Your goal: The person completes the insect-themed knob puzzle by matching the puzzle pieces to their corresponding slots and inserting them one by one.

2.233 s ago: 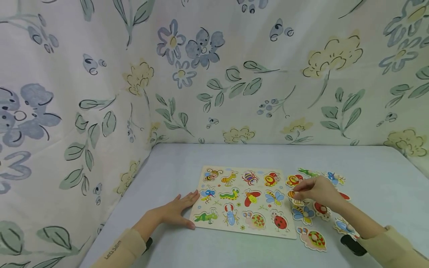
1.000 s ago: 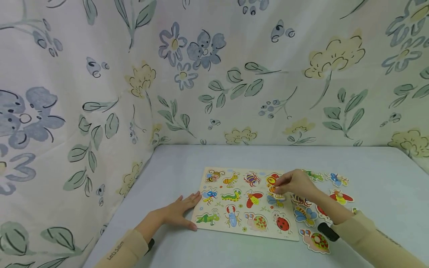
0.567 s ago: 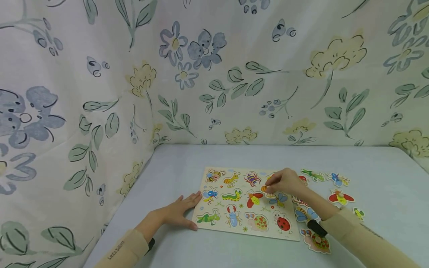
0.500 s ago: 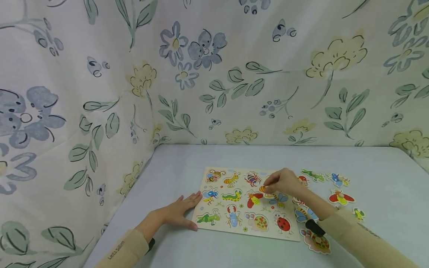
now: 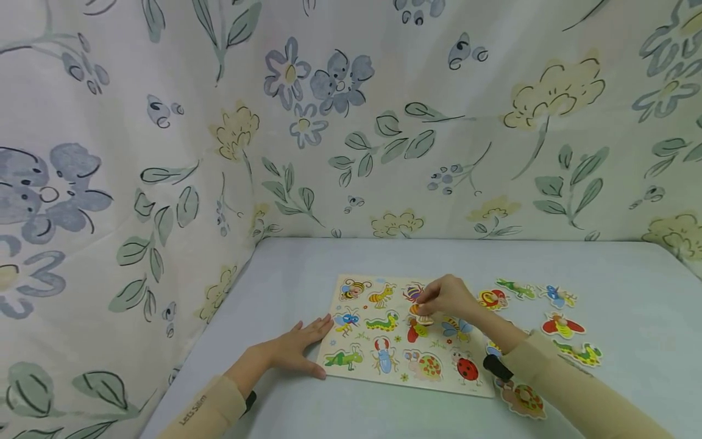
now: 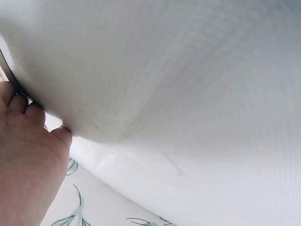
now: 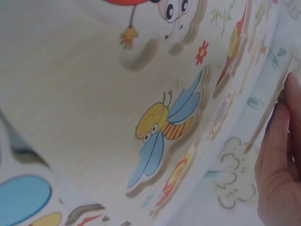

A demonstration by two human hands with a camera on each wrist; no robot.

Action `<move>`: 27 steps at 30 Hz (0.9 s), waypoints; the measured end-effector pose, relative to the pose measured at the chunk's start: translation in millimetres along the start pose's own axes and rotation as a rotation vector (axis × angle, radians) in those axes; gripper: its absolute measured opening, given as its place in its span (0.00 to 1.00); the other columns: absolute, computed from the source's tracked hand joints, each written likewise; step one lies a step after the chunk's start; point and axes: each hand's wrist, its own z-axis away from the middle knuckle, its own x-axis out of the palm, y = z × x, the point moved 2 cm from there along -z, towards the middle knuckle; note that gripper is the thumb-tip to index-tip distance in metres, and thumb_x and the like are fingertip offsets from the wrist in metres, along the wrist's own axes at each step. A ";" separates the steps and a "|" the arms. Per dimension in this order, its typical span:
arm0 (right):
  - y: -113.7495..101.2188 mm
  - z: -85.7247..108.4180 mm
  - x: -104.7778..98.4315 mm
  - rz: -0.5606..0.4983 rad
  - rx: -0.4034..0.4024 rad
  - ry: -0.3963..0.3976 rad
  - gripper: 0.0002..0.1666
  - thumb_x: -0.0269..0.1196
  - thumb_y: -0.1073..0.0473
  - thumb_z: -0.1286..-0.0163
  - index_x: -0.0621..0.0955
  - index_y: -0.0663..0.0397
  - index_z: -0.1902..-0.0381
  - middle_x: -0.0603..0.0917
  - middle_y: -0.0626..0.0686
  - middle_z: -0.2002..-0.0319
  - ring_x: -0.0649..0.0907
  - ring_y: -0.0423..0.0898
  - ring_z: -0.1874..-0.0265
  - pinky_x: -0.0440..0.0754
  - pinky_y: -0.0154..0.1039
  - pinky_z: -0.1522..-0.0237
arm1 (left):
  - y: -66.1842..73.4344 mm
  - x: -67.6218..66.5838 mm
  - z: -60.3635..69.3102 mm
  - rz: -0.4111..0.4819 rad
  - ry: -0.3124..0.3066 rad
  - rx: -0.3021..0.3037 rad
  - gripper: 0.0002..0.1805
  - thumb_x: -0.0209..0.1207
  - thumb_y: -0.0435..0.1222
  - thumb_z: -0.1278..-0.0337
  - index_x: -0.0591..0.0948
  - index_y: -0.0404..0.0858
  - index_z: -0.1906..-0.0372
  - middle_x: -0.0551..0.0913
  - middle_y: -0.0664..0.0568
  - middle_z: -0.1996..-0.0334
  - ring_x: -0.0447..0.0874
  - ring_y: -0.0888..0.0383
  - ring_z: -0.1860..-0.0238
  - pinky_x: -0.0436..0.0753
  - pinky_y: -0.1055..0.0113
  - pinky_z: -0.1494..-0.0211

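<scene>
My right hand (image 5: 451, 299) pinches an orange-striped insect puzzle piece (image 5: 421, 317) over the wooden insect puzzle board (image 5: 439, 385), near the spider and red-winged fly recesses. In the right wrist view the puzzle piece (image 7: 270, 115) appears edge-on, raised off the board, in the fingers of the hand (image 7: 281, 174). Which insect it shows is partly hidden by the fingers. My left hand (image 5: 293, 349) lies with fingers spread on the table, fingertips touching the board's left edge. The left wrist view catches only part of that hand (image 6: 28, 155).
Loose pieces lie right of the board: a grasshopper (image 5: 515, 289), a mosquito (image 5: 559, 297), a red-winged fly (image 5: 563, 326), a caterpillar (image 5: 582, 352), a snail (image 5: 523, 399) and a red-and-yellow insect (image 5: 493, 299). My right forearm covers others. A floral curtain (image 5: 351, 177) stands behind the table.
The right hand picked the striped piece from the loose pile and has carried it left, across the board's right column to its third column. The left hand stays in place.
</scene>
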 end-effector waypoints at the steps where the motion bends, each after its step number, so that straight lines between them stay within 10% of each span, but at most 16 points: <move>1: -0.3 -1.1 0.8 0.005 -0.005 0.000 0.05 0.75 0.65 0.48 0.88 0.59 0.73 0.86 0.48 0.75 0.81 0.42 0.75 0.79 0.37 0.71 | 0.0 0.1 -0.3 0.000 -0.002 0.001 0.58 0.67 0.57 0.50 0.49 0.37 0.23 0.43 0.47 0.22 0.41 0.46 0.24 0.40 0.42 0.25; 27: -6.9 -26.6 30.4 0.071 0.015 -0.026 0.05 0.75 0.66 0.48 0.87 0.56 0.76 0.85 0.46 0.77 0.80 0.41 0.76 0.79 0.35 0.73 | 0.3 -0.6 -0.2 -0.016 -0.012 -0.010 0.59 0.66 0.58 0.50 0.48 0.36 0.23 0.43 0.47 0.22 0.41 0.47 0.23 0.40 0.42 0.25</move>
